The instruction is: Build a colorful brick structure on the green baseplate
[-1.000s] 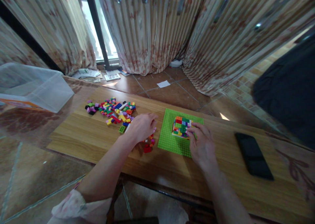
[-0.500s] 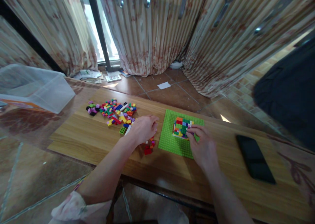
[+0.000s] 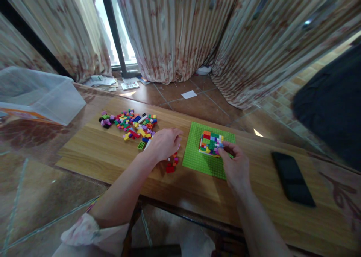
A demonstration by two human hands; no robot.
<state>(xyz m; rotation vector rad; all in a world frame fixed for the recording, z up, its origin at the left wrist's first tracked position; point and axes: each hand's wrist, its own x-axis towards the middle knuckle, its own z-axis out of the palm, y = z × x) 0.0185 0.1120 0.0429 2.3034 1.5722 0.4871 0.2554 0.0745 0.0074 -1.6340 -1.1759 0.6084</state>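
A multicoloured block built of toy bricks [image 3: 210, 142] sits on the green baseplate [image 3: 194, 159]. My right hand [image 3: 236, 164] is at the block's right edge, thumb and forefinger closed on that side. My left hand [image 3: 165, 144] hovers between the loose bricks and the baseplate, with its fingers curled downward. What those fingertips hold, if anything, is hidden. Small red and orange bricks [image 3: 170, 168] lie just beneath it. To its left spreads a pile of loose toy bricks [image 3: 134, 127] in many colours.
The wooden board [image 3: 93, 159] carries the bricks and baseplate. A black phone [image 3: 293, 178] lies on the right. A clear plastic bin [image 3: 62, 102] rests at the far left. Long curtains [image 3: 169, 35] hang behind, and papers [image 3: 103, 82] lie on the floor.
My right hand has shifted from over the block's top to its right edge. My left hand has barely moved. The view has tilted slightly.
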